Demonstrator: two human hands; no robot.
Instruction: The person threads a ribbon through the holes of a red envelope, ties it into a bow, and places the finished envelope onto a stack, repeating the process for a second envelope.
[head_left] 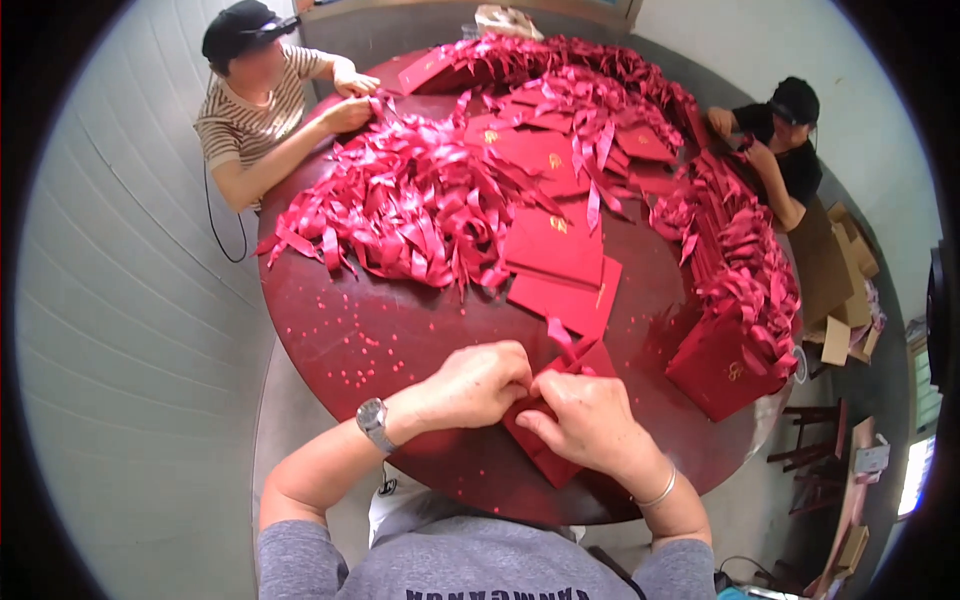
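Observation:
A red paper gift bag [545, 455] lies at the near edge of the round table, partly covered by my hands. A pinkish-red ribbon [562, 338] sticks up from its far end. My left hand [478, 384], below a wristwatch, is closed with its fingertips pinched at the bag's edge. Close beside it, my right hand [585, 420] has its fingers curled onto the same bag, thumb toward the left hand. The exact spot between the fingertips is hidden. Just beyond lie flat red bags [556, 240], stacked and overlapping.
A large heap of loose ribbons [400, 200] covers the left middle of the dark round table [330, 310]. Rows of ribboned bags [725, 370] curve along the right and far sides. Two other people work at the far left and far right. Cardboard boxes [850, 270] stand at right.

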